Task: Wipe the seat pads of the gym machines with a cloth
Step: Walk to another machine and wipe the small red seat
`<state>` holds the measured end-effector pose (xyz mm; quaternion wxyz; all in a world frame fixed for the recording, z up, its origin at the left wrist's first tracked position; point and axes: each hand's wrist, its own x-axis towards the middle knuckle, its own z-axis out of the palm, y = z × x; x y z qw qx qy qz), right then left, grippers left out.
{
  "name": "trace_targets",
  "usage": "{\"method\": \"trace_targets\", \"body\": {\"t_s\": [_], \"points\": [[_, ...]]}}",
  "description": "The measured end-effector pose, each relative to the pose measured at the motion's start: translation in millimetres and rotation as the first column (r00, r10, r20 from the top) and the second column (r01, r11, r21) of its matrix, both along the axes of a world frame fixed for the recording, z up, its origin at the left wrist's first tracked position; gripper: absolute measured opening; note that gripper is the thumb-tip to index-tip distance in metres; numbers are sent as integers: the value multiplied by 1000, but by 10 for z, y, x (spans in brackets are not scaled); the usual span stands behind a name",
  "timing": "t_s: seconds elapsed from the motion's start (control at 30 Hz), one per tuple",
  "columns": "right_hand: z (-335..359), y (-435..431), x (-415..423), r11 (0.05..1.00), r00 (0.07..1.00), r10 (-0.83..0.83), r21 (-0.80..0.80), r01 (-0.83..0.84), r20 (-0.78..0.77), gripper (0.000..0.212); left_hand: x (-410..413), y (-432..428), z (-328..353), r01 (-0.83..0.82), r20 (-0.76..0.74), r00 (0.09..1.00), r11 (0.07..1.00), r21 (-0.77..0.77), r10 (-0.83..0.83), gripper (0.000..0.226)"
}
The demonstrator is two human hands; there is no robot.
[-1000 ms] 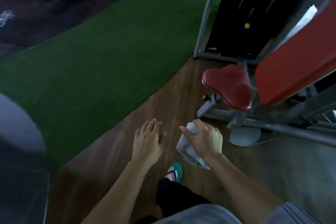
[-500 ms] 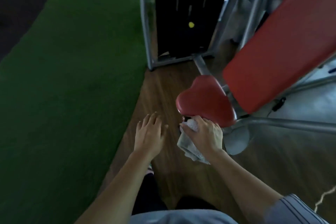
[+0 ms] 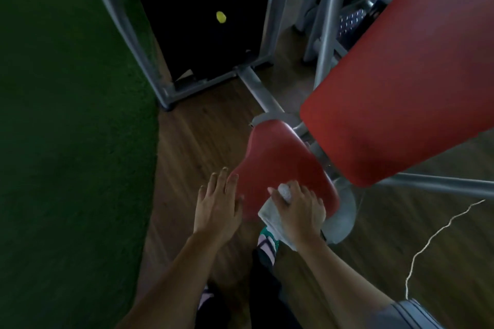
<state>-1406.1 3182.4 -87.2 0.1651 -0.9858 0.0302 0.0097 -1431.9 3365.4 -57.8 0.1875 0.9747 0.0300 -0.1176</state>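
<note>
A small red seat pad [image 3: 280,157] on a grey gym machine sits just ahead of me, low over the wood floor. My right hand [image 3: 299,211] is shut on a bunched white cloth [image 3: 270,215] and rests over the pad's near right edge. My left hand [image 3: 217,203] is open with fingers spread, its fingertips at the pad's near left edge. A large red back pad [image 3: 401,83] slants up to the right above the seat.
The machine's grey frame tubes [image 3: 263,88] and black weight stack [image 3: 213,16] with a yellow pin [image 3: 221,17] stand behind the seat. Green turf [image 3: 66,128] covers the floor at left. A thin white cord [image 3: 433,238] lies at right. My sandalled foot [image 3: 267,244] is below the seat.
I have stepped closer to the machine. My right hand with the cloth has moved from below the seat pad onto its near edge, and my left hand now reaches the pad's left side.
</note>
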Motion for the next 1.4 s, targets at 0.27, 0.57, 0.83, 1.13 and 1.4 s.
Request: {"method": "trace_targets", "body": {"t_s": [0.27,0.57,0.83,1.13,1.4], "points": [[-898,-80,756,991,1000,10,-135,-11,-7,50,723,-188,-1088,96,-97,991,995,-4,-96,57],[-1161,-47,768,995,998,8,-100,-2,62,59,885,-265,-1439,114,-82,990,993,29,-111,62],[-1262,-114,895,994,998,32,-104,-37,-51,62,892,-273,-1465,97,-49,994,995,10,-97,61],[-1214,-524,350,976,973,214,-23,-217,-84,64,868,-279,-1505,100,-34,995,994,36,-99,63],[-1274,-759,707,984,994,-74,-167,60,-81,64,874,-291,-1530,101,-31,995,994,52,-99,65]]}}
